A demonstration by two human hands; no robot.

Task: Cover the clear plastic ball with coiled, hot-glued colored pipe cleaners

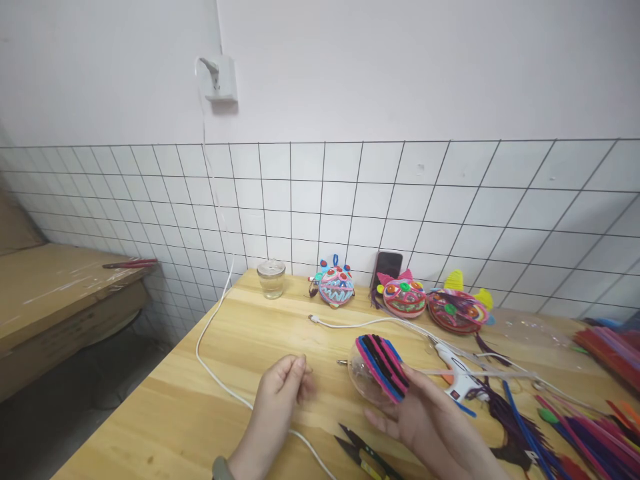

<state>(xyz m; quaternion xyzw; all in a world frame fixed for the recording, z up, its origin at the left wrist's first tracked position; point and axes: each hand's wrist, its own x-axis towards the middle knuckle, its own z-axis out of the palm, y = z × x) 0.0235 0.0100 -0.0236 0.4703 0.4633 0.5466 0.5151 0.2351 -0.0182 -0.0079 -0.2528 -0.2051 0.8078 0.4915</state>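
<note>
My right hand holds a clear plastic ball, fingers and thumb around its right side. Stripes of pink, black and blue pipe cleaners cover the ball's upper part. To the left, apart from the ball, my left hand is closed, thumb pressed against the curled fingers. Whatever may be pinched there is too small to make out. Black thread snips lie on the table between my hands. Beyond my right hand rests a white glue gun with an orange part.
Along the tiled wall stand three decorated balls with button eyes, a phone and a glass of liquid. Loose pipe cleaners spread at the right. A white cable crosses the wooden table. Red-handled scissors lie on another table.
</note>
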